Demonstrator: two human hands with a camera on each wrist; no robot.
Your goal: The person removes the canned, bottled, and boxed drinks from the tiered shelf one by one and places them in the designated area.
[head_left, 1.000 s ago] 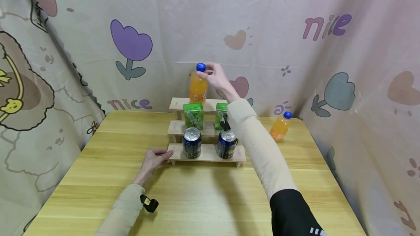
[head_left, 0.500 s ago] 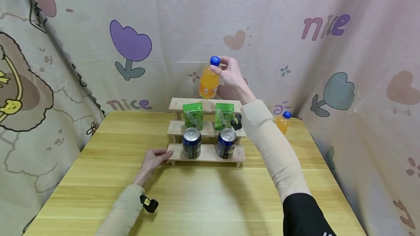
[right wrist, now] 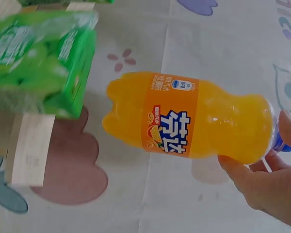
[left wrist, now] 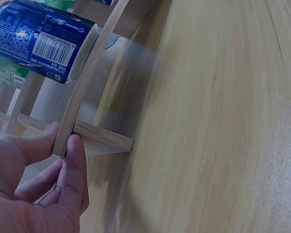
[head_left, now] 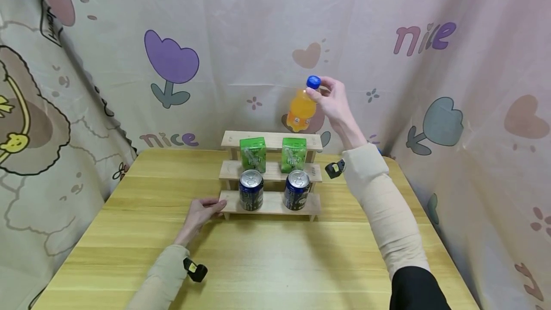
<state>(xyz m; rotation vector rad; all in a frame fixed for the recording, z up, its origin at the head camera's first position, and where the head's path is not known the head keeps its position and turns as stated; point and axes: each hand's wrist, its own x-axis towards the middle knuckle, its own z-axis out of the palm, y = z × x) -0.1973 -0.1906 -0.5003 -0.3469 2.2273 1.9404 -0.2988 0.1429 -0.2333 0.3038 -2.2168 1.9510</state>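
Note:
My right hand (head_left: 336, 102) pinches an orange soda bottle (head_left: 301, 108) by the neck, just under its blue cap. The bottle hangs in the air above the right part of the top shelf, slightly tilted; the right wrist view shows its orange label. With thumb and fingers, my left hand (head_left: 201, 212) grips the left end of the bottom step of a three-tier wooden rack (head_left: 273, 201). In the left wrist view the thumb lies over the board (left wrist: 70, 124) and fingers beneath. On the bottom step stand two dark blue cans (head_left: 251, 190), and two green drink cartons (head_left: 294, 154) stand on the middle one.
The rack stands on a wooden table (head_left: 142, 219) towards its back edge. A printed curtain (head_left: 224, 61) hangs behind and at both sides. Behind my right sleeve, a bit of another bottle's blue cap (head_left: 379, 151) peeks out.
My right hand has lifted the orange soda bottle off the left of the top shelf and carried it rightwards. My left hand keeps its grip on the rack.

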